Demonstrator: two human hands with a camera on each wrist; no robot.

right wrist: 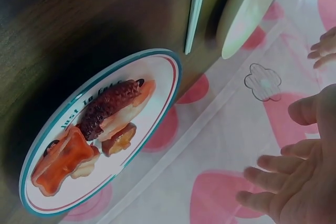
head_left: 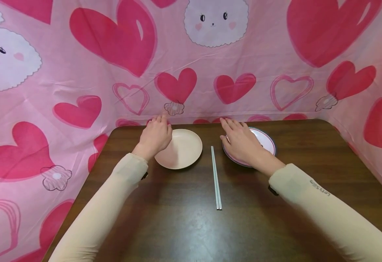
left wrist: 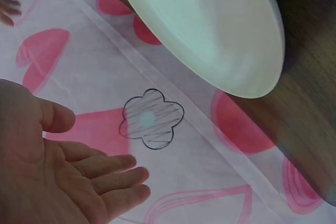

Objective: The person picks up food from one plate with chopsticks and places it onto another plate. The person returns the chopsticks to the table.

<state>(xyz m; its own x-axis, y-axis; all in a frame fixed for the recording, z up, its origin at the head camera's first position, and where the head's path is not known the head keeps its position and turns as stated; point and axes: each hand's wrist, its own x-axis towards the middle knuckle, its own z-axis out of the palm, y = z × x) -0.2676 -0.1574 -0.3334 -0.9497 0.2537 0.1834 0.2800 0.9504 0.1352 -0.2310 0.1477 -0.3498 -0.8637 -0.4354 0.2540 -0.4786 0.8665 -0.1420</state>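
My left hand [head_left: 155, 135] hovers by the left side of a plain cream plate [head_left: 186, 150], fingers extended and holding nothing. In the left wrist view its palm and spread fingers show apart from the plate. My right hand [head_left: 241, 141] is held over a white plate [head_left: 267, 140] with a coloured rim, partly covering it in the head view. That palm also has straight fingers and nothing in it. On the white plate lie several food-like pieces: a dark red, bumpy one [right wrist: 107, 109], a glossy orange one [right wrist: 63, 163] and a smaller brownish one [right wrist: 119, 140].
A pair of pale blue chopsticks [head_left: 215, 178] lies lengthwise on the dark wooden table [head_left: 184, 225] between the plates. A pink cloth [head_left: 210, 62] with hearts hangs behind the table's far edge and along its sides.
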